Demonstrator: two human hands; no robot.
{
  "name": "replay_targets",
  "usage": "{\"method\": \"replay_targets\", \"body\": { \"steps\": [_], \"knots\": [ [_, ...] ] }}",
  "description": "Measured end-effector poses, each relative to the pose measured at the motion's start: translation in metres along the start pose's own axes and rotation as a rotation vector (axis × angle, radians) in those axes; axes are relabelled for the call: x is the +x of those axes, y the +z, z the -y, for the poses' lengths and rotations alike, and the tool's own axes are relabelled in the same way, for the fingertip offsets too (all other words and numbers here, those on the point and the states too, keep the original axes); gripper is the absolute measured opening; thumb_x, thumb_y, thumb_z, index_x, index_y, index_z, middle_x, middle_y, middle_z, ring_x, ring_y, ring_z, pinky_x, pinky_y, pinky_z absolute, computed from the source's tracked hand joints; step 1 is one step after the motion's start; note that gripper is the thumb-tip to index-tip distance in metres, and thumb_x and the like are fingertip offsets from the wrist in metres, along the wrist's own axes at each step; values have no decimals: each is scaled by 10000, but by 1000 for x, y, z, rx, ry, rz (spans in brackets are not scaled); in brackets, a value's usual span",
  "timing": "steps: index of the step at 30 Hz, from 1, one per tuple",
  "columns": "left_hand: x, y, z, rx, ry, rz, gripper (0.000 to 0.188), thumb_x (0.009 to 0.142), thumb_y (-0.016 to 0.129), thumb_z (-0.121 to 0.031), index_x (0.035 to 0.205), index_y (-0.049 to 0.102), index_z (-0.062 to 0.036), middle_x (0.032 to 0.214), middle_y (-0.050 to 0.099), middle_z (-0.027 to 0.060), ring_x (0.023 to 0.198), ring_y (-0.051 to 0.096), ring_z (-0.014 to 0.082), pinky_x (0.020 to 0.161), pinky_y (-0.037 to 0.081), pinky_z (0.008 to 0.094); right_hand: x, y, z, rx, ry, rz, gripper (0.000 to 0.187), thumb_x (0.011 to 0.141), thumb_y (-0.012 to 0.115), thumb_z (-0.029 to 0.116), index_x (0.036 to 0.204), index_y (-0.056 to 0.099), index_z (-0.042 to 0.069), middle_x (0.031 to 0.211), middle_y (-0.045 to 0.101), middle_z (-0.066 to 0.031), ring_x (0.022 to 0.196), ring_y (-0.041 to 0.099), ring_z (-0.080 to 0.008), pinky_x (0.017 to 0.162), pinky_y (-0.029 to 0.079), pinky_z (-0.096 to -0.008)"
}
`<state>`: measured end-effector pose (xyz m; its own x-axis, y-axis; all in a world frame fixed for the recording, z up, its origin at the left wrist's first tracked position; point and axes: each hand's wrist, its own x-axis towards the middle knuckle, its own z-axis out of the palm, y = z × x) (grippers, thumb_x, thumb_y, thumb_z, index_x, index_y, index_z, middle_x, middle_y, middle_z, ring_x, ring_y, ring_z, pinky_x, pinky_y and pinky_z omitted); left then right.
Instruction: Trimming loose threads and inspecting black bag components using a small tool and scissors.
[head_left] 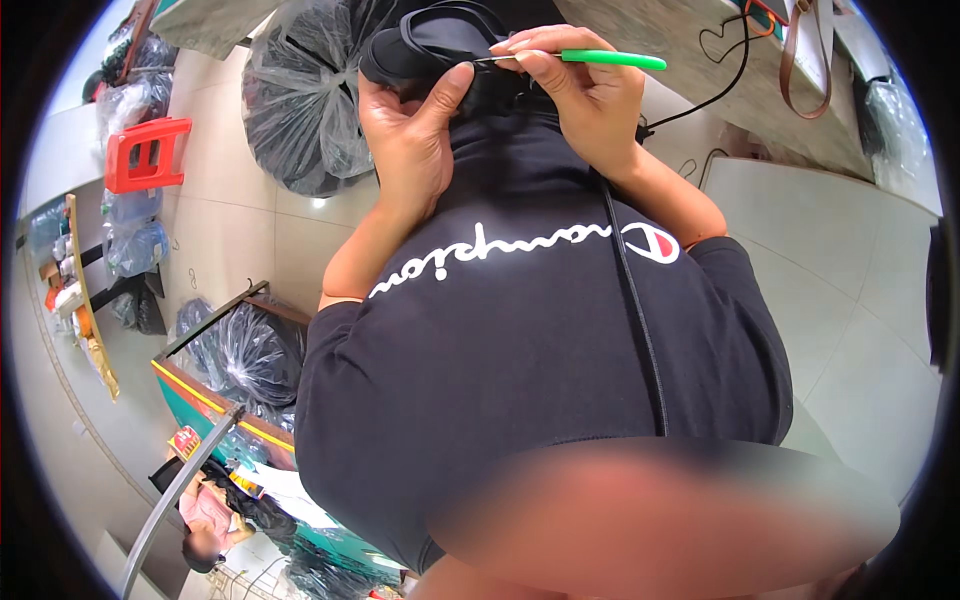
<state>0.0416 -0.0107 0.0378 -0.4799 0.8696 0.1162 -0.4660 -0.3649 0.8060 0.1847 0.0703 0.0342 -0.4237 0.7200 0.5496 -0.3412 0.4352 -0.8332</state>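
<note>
Near the top of the head view, my left hand [410, 150] is closed on a black fabric item [395, 58] with a rounded edge and a looped strap; its exact kind is unclear. The thumb lies on top, and the other fingers are mostly hidden beneath. My right hand [592, 105] pinches a slim tool with a bright green handle [615, 60] and a thin metal shaft. That shaft points left, its end beside my left thumb at the black fabric. The tip is too small to make out.
Clear plastic wraps a dark bundle [305, 100] on the floor to the left. Beyond it is a red plastic stool [148, 155]. A grey table [740, 70] with a black cable stands at upper right. Another person [208, 515] is at lower left, near a green-sided table.
</note>
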Motion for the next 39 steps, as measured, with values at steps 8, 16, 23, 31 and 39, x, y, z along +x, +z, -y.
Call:
{"method": "replay_targets", "body": {
  "steps": [8, 16, 23, 31, 39],
  "knots": [
    [-1, -3, 1, 265, 250, -27, 479, 780, 735, 99, 1139, 442, -20, 1038, 620, 105, 892, 635, 145, 813, 541, 262, 4, 1, 5, -415, -335, 123, 95, 840, 694, 15, 926, 660, -6, 973, 709, -127, 792, 691, -199, 673, 550, -269],
    [1, -3, -2, 137, 53, 14, 531, 769, 748, 88, 1193, 450, -28, 1078, 630, 102, 917, 636, 147, 834, 527, 262, 17, -11, -6, -285, -181, 7, 59, 900, 653, 63, 911, 666, 6, 933, 720, -117, 777, 676, -133, 670, 532, -253],
    [5, -20, -6, -116, -338, 214, 459, 794, 721, 65, 1207, 529, 2, 1061, 634, 41, 949, 622, 145, 869, 502, 283, 53, -35, 14, -346, 128, -197, 143, 946, 616, 105, 932, 649, -33, 884, 707, -107, 753, 662, -133, 682, 543, -253],
    [22, -19, 1, -551, -242, 645, 540, 841, 710, -124, 1303, 457, -6, 1305, 506, 123, 1276, 431, 248, 1082, 303, 427, 63, -48, 4, 381, 183, -165, 173, 960, 604, 151, 938, 616, -20, 916, 695, -135, 744, 665, -145, 685, 565, -262],
    [19, -13, 1, 95, 78, 481, 819, 826, 664, -5, 1481, 175, 33, 830, 687, 121, 897, 675, 252, 1019, 405, 398, 64, -49, -28, 382, 163, -135, 100, 889, 670, 109, 915, 674, 13, 846, 705, -84, 754, 686, -159, 697, 547, -277]
  ]
}}
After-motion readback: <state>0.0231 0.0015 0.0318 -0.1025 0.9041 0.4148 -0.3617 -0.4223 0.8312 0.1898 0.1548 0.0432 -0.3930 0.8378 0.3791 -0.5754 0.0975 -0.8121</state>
